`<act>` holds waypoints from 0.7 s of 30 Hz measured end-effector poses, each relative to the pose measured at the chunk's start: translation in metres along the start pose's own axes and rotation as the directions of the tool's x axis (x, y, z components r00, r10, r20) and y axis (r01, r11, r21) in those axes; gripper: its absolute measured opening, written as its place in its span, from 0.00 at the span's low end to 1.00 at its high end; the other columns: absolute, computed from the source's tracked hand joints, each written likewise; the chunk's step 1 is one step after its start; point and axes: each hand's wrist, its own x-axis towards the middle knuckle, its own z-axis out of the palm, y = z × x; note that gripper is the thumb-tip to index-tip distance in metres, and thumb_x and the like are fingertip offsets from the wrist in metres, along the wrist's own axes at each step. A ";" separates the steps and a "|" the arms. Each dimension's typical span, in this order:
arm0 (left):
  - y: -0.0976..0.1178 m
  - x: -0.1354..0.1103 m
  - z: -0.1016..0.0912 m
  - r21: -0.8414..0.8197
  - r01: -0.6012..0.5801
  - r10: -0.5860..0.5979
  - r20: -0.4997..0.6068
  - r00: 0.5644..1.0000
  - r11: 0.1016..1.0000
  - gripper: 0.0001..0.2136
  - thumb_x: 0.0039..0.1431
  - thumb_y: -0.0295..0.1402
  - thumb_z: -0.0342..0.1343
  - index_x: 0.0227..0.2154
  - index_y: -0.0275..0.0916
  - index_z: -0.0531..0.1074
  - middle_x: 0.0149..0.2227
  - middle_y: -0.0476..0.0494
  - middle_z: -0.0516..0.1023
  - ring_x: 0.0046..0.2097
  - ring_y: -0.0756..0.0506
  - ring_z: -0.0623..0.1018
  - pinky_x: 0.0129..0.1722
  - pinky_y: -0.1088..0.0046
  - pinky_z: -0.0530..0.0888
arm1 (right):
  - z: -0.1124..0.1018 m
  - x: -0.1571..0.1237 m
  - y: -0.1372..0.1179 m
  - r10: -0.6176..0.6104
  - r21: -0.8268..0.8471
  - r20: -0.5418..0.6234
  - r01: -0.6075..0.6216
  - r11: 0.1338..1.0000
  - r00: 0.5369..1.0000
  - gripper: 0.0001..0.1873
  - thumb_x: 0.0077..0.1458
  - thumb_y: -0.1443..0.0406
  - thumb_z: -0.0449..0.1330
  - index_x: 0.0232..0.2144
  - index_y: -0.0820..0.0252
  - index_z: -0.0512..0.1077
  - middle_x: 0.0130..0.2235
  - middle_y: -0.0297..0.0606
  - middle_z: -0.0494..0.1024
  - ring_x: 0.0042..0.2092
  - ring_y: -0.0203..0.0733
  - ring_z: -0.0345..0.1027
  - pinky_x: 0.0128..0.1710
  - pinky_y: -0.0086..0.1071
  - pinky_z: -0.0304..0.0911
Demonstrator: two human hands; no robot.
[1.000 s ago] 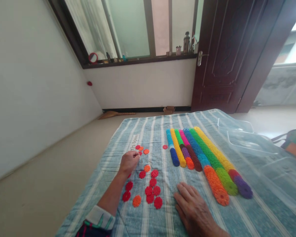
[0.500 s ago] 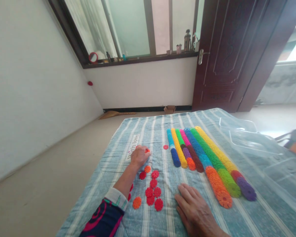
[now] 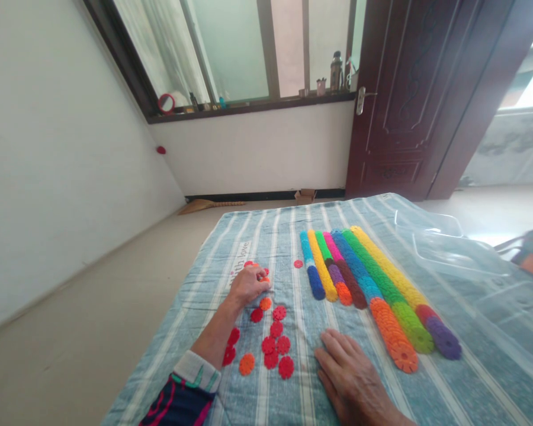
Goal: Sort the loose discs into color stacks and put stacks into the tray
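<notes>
My left hand (image 3: 249, 286) rests at the far end of the scattered discs, fingers curled over a small orange plastic disc (image 3: 265, 278), which they partly hide. Just below it lie loose red and orange snowflake discs (image 3: 275, 345). My right hand (image 3: 349, 370) lies flat and open on the striped blue cloth (image 3: 257, 236), holding nothing. It is nearest an orange column of stacked discs (image 3: 393, 337), one of several long multicoloured rows (image 3: 359, 272) lying side by side to its upper right.
A clear plastic bin (image 3: 444, 248) lies at the cloth's right side. The cloth lies on a low surface above a beige floor, with a wall at left. A dark wooden door (image 3: 395, 100) and a windowsill with bottles stand ahead.
My left hand has moved to the right, towards the orange disc, and the disc has shifted slightly towards me at its fingertips. The right hand has stayed nearly still.
</notes>
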 end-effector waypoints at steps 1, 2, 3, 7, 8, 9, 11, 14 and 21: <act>-0.001 0.001 -0.001 0.000 0.013 -0.013 -0.012 1.000 1.000 0.09 0.50 0.37 0.60 0.32 0.40 0.80 0.34 0.48 0.80 0.36 0.46 0.78 0.36 0.75 0.70 | 0.000 0.000 0.000 0.000 -0.001 0.003 0.000 1.000 1.000 0.11 0.57 0.71 0.54 0.41 0.56 0.71 0.48 0.41 0.78 0.51 0.51 0.71 0.50 0.42 0.66; -0.002 0.002 -0.001 0.004 0.030 -0.030 -0.028 0.999 1.000 0.09 0.52 0.38 0.59 0.32 0.40 0.80 0.35 0.47 0.80 0.37 0.46 0.78 0.36 0.75 0.70 | 0.000 0.000 0.000 -0.003 -0.003 0.006 0.003 1.000 1.000 0.11 0.56 0.71 0.54 0.41 0.56 0.71 0.48 0.41 0.78 0.51 0.51 0.71 0.51 0.41 0.66; -0.002 0.003 -0.001 0.011 0.048 -0.047 -0.046 0.998 0.999 0.10 0.54 0.38 0.57 0.32 0.40 0.80 0.36 0.46 0.81 0.38 0.46 0.79 0.37 0.74 0.70 | 0.000 0.000 0.000 -0.007 -0.004 0.006 0.007 1.000 1.000 0.11 0.56 0.71 0.54 0.41 0.55 0.71 0.48 0.41 0.78 0.51 0.50 0.71 0.51 0.41 0.66; 0.004 0.010 -0.001 0.053 0.113 -0.109 -0.088 0.990 0.992 0.10 0.56 0.37 0.55 0.33 0.41 0.80 0.39 0.43 0.82 0.41 0.43 0.79 0.38 0.73 0.69 | -0.001 0.002 -0.002 0.004 0.005 -0.024 -0.004 1.000 1.000 0.12 0.56 0.72 0.54 0.40 0.55 0.71 0.48 0.41 0.79 0.50 0.50 0.71 0.50 0.40 0.65; 0.006 0.012 -0.001 0.062 0.121 -0.116 -0.084 0.990 0.991 0.09 0.55 0.37 0.56 0.32 0.41 0.80 0.40 0.42 0.82 0.42 0.42 0.79 0.37 0.73 0.69 | -0.001 0.002 -0.002 0.013 0.009 -0.034 -0.013 1.000 0.999 0.12 0.56 0.72 0.54 0.40 0.55 0.71 0.47 0.41 0.79 0.50 0.50 0.71 0.50 0.40 0.65; 0.008 0.014 -0.001 0.070 0.126 -0.120 -0.076 0.990 0.990 0.08 0.53 0.36 0.57 0.31 0.41 0.80 0.39 0.42 0.82 0.42 0.42 0.79 0.36 0.73 0.69 | -0.001 0.003 -0.002 0.020 0.013 -0.042 -0.019 1.000 0.999 0.12 0.55 0.72 0.54 0.40 0.55 0.71 0.47 0.40 0.79 0.50 0.50 0.71 0.50 0.40 0.65; 0.012 0.017 -0.001 0.079 0.126 -0.122 -0.052 0.991 0.989 0.07 0.50 0.33 0.58 0.29 0.42 0.81 0.37 0.44 0.83 0.40 0.42 0.79 0.34 0.73 0.68 | -0.001 0.004 -0.003 0.022 0.014 -0.050 -0.022 1.000 0.998 0.12 0.54 0.72 0.54 0.40 0.55 0.71 0.47 0.40 0.79 0.50 0.49 0.72 0.50 0.40 0.65; 0.014 0.020 -0.003 0.074 0.125 -0.123 -0.029 0.992 0.989 0.05 0.48 0.31 0.59 0.28 0.41 0.80 0.33 0.46 0.83 0.37 0.44 0.79 0.31 0.74 0.67 | 0.000 0.003 -0.003 0.029 0.005 -0.039 -0.029 1.000 0.999 0.13 0.53 0.72 0.54 0.39 0.54 0.71 0.47 0.40 0.79 0.49 0.50 0.72 0.50 0.40 0.66; 0.012 0.026 -0.003 0.038 0.109 -0.108 -0.024 0.994 0.993 0.04 0.46 0.29 0.59 0.26 0.40 0.78 0.28 0.49 0.82 0.33 0.47 0.78 0.28 0.75 0.65 | 0.003 0.002 -0.004 0.089 0.053 0.001 -0.089 0.995 0.996 0.10 0.55 0.71 0.56 0.39 0.54 0.71 0.48 0.39 0.78 0.51 0.50 0.71 0.51 0.41 0.65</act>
